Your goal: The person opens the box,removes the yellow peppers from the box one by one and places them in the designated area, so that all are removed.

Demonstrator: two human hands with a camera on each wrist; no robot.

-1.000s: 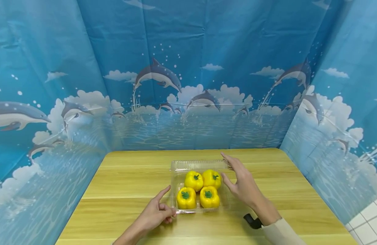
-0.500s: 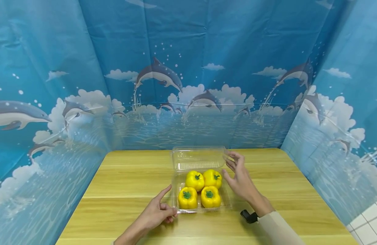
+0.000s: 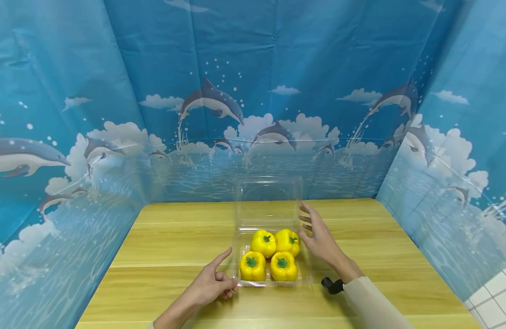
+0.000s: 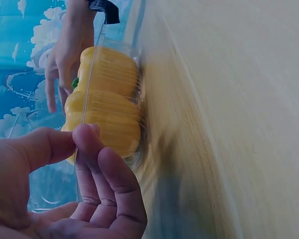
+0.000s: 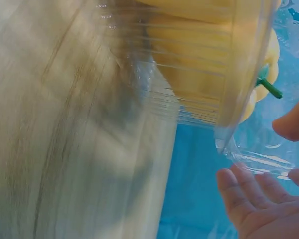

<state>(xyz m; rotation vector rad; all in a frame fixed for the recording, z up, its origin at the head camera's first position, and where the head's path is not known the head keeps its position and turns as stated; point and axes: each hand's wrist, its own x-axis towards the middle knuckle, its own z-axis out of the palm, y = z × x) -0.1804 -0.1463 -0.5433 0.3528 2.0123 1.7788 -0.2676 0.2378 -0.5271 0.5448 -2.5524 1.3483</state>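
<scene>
A clear plastic clamshell box (image 3: 263, 284) sits on the table with its lid (image 3: 269, 203) raised at the back. Inside are several yellow bell peppers (image 3: 253, 269) with green stems. My left hand (image 3: 209, 285) pinches the box's front left corner rim; in the left wrist view its thumb and fingers (image 4: 112, 172) meet at that rim. Beside the right edge of the lid is my right hand (image 3: 324, 240), fingers extended. In the right wrist view these fingers (image 5: 236, 191) are by the clear plastic at the hinge side; whether they touch it I cannot tell.
The wooden table (image 3: 175, 237) extends on all sides of the box. Behind it hangs a blue curtain (image 3: 212, 178) printed with dolphins, which also covers both sides. A black wrist device (image 3: 332, 286) is on the right wrist.
The lid has swung up and back from low over the box's rear to standing upright. My right hand has followed at its right edge and its fingers have straightened. The left hand stays put.
</scene>
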